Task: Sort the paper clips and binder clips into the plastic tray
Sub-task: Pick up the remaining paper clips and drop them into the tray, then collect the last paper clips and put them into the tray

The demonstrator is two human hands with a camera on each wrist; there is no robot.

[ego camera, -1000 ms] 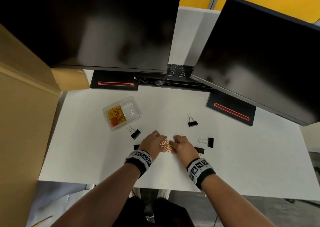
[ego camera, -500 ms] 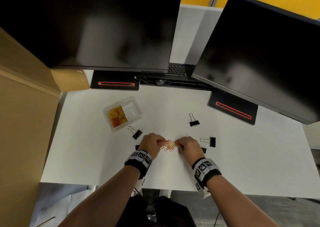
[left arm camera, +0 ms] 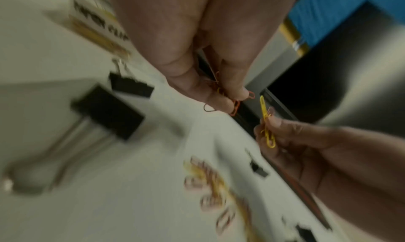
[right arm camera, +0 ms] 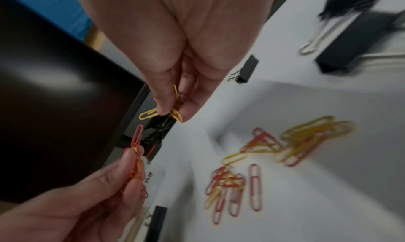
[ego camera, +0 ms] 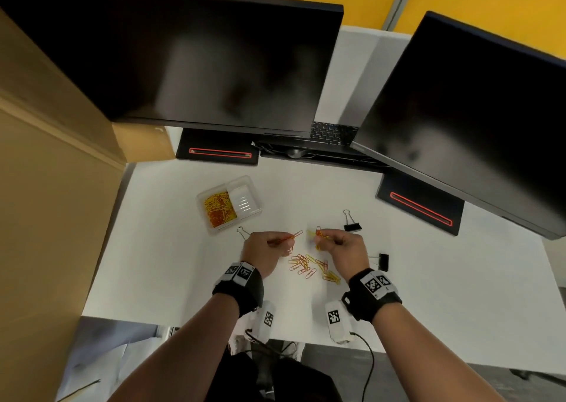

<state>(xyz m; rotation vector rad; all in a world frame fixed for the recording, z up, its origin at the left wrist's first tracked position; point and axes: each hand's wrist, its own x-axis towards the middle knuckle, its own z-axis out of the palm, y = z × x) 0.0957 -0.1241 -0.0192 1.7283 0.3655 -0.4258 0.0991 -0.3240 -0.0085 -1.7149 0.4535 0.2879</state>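
My left hand (ego camera: 269,244) pinches a small bunch of red and yellow paper clips (ego camera: 292,237), seen up close as red clips (left arm camera: 234,105) in the left wrist view. My right hand (ego camera: 337,242) pinches a few yellow paper clips (ego camera: 317,237), the same yellow clips (right arm camera: 173,112) in the right wrist view. Both hands hover above a loose pile of paper clips (ego camera: 312,268) on the white table (ego camera: 171,264). The clear plastic tray (ego camera: 229,207) lies to the upper left, with paper clips in its left compartment. Black binder clips lie near: one (ego camera: 352,225) beyond my right hand, one (ego camera: 382,260) to its right.
Two dark monitors (ego camera: 183,64) (ego camera: 474,110) overhang the back of the table on black bases. A cardboard box (ego camera: 46,187) walls off the left side. The wire handle of another binder clip (ego camera: 243,233) shows just left of my left hand.
Both hands have lifted and drawn apart, each taking some paper clips. The rest of the bunch now lies spread on the table below them.
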